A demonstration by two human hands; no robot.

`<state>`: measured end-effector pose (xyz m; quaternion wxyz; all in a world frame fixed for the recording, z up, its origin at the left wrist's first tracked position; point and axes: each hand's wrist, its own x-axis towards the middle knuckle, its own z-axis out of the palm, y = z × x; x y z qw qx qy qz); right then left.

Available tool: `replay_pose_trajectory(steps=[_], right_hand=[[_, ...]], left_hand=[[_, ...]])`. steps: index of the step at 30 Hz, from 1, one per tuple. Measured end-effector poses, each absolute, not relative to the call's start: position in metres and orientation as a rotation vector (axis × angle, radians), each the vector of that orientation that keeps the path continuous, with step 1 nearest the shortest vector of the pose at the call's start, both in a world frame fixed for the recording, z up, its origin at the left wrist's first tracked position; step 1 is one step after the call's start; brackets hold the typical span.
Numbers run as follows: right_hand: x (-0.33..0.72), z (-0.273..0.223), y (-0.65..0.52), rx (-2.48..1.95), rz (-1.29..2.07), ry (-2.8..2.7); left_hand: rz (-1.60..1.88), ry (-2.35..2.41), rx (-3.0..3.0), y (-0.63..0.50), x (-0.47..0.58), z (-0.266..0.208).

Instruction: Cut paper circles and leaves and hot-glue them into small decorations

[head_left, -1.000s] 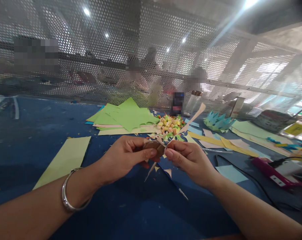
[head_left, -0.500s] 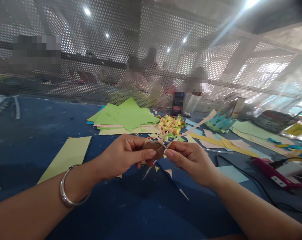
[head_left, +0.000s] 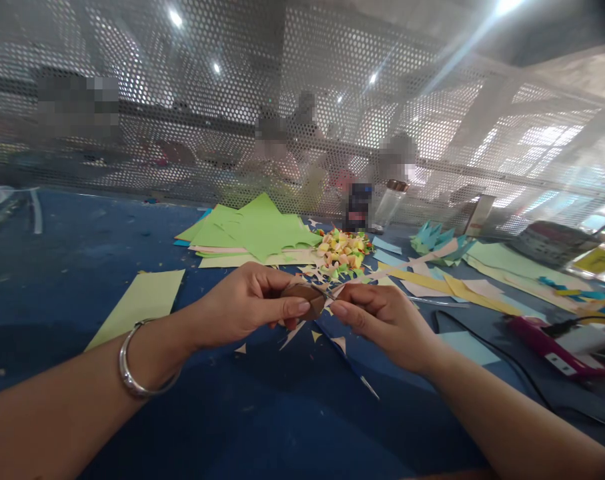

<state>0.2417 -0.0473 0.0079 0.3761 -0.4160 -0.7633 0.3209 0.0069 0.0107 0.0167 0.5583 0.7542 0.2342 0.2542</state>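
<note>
So both bare hands are up over the desk (head_left: 262,427), nearly meeting, silver bangle (head_left: 123,363) on the left wrist. Left hand (head_left: 249,303) has its fingers clamped around a folded-looking brown piece (head_left: 316,308), thumb flat on top, I'd guess to keep it steady. Right hand (head_left: 385,320) has thumb and forefinger pinched together on the near end of a pale pink strip (head_left: 445,251), right at the brown piece's edge. Looks like that tight pinch is for fine control. The strip's far end just sticks out to the right. There's a thin dark line between the fingertips too, but I can't tell what it is.

Under the hands a slim blue tool with a silvery tip (head_left: 349,365) lies slanted among little paper scraps, probably kept close for grabbing. Purple power strip (head_left: 545,347) off to the right, pale yellow-green sheet (head_left: 139,303) to the left.

Further back, green paper (head_left: 265,230) is stacked beside a heap of curly colored bits (head_left: 345,250), likely parked within easy reach. Desk is blue, kinda scuffed and speckled. Behind the clear bottle (head_left: 389,205) there's a perforated metal screen (head_left: 197,143), blurry people beyond it, bright ceiling lights (head_left: 176,17) above.
</note>
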Motion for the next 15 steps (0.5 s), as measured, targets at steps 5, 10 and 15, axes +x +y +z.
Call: replay_pose_trajectory(steps=[5,10,15], right_hand=[[0.2431,0.0048,-0.0455,-1.088,0.804,-1.965],[0.2428,0.0039,-0.0444,-1.086,0.794,-1.967],[0.2414,0.0047,-0.0459,-1.130,0.826,-1.892]], left_hand=[[0.571,0.541,1.784,0.0124,0.0056,0.0187],[0.542,0.550,1.797,0.0146,0.0046,0.0196],[0.496,0.570,1.748,0.0159,0.0035,0.0166]])
